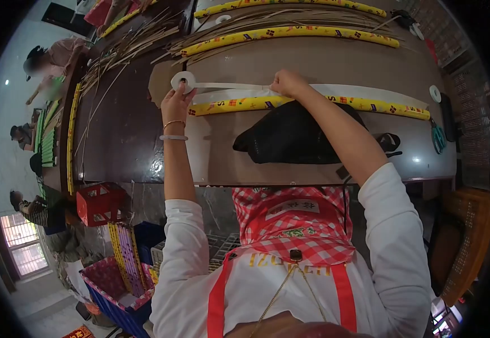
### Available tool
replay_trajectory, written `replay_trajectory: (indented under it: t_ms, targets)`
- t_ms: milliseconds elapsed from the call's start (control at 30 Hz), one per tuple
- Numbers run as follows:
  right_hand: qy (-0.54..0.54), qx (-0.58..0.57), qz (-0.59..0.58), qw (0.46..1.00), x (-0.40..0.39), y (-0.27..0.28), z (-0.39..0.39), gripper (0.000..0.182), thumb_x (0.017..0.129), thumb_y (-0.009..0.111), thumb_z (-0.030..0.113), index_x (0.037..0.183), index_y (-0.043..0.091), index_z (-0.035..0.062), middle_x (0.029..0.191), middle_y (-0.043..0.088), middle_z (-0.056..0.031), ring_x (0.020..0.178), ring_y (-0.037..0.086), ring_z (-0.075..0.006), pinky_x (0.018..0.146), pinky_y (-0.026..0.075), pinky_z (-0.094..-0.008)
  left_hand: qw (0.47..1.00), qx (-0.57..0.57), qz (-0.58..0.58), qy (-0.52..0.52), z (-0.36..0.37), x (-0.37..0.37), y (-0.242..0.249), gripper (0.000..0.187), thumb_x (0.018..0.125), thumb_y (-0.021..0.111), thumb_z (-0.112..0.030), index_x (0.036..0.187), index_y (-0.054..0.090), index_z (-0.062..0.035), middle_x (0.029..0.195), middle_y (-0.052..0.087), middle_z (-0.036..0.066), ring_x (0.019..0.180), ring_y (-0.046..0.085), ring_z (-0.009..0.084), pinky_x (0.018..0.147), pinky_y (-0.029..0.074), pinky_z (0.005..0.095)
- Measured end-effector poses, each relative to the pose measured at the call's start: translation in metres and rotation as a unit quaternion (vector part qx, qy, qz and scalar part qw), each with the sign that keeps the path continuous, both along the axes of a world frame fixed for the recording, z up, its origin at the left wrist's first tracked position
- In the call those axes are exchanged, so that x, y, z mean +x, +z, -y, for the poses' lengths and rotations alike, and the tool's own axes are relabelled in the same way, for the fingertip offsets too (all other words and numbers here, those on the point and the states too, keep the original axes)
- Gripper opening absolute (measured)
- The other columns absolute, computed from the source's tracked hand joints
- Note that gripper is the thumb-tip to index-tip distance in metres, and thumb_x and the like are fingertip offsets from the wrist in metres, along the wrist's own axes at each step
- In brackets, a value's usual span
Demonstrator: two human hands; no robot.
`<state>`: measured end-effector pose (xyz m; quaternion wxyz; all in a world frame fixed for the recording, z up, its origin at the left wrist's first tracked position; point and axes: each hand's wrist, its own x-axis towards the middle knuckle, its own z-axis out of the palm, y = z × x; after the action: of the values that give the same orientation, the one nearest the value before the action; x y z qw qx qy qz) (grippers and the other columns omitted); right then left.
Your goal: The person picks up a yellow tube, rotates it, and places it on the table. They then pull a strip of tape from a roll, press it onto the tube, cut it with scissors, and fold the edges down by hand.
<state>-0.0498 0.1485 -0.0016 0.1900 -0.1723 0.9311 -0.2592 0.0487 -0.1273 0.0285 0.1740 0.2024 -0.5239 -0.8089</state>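
Observation:
My left hand is closed on a white tape roll held above the table. A strip of white tape runs from the roll to my right hand, whose closed fingers pinch its other end. Below the tape, a yellow patterned roll lies across the table, with a white sheet edge along its far side. Under my right forearm is a black cloth bag, nearer to me than the yellow roll.
More yellow rolls and thin brown strips lie farther back. Teal scissors and another tape roll are at the right. A red crate stands left of the table. Several people are at the left.

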Motion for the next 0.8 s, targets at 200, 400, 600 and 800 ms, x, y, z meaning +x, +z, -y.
replay_trajectory:
  t_ms: [200, 400, 600, 800]
  targets:
    - [0.017, 0.028, 0.042, 0.999, 0.003, 0.013, 0.0, 0.033, 0.074, 0.06, 0.025, 0.098, 0.062, 0.0034, 0.107, 0.057, -0.0178, 0.102, 0.051, -0.0339, 0.085, 0.043, -0.0387, 1.0, 0.003, 0.012, 0.0, 0.003, -0.002, -0.001, 0.023, 0.081, 0.059, -0.007, 0.098, 0.049, 0.0068, 0.095, 0.056, 0.014, 0.084, 0.059, 0.0232, 0.078, 0.053, 0.0367]
    - [0.006, 0.033, 0.05, 0.998, 0.001, 0.008, 0.002, 0.036, 0.074, 0.06, 0.027, 0.101, 0.061, 0.0044, 0.109, 0.056, -0.0168, 0.103, 0.051, -0.0334, 0.085, 0.043, -0.0391, 1.0, 0.006, 0.011, -0.006, 0.005, -0.002, 0.0, 0.024, 0.081, 0.059, -0.007, 0.099, 0.048, 0.0064, 0.098, 0.056, 0.013, 0.088, 0.058, 0.023, 0.078, 0.053, 0.0366]
    - [0.006, 0.032, 0.052, 0.998, -0.001, 0.007, 0.002, 0.034, 0.073, 0.06, 0.025, 0.101, 0.06, 0.0039, 0.108, 0.056, -0.0182, 0.099, 0.054, -0.0329, 0.082, 0.044, -0.0386, 1.0, -0.006, 0.016, -0.004, 0.006, -0.001, -0.001, 0.026, 0.082, 0.058, -0.008, 0.101, 0.048, 0.0068, 0.099, 0.055, 0.013, 0.09, 0.057, 0.0224, 0.08, 0.052, 0.0361]
    - [0.006, 0.012, 0.037, 0.999, -0.001, 0.004, 0.002, 0.03, 0.071, 0.061, 0.021, 0.093, 0.062, 0.0008, 0.097, 0.059, -0.0197, 0.092, 0.056, -0.0344, 0.078, 0.046, -0.0396, 1.0, -0.003, 0.024, 0.008, 0.0, 0.0, 0.006, 0.026, 0.082, 0.058, -0.008, 0.102, 0.049, 0.0064, 0.097, 0.056, 0.012, 0.09, 0.057, 0.0223, 0.078, 0.053, 0.0356]
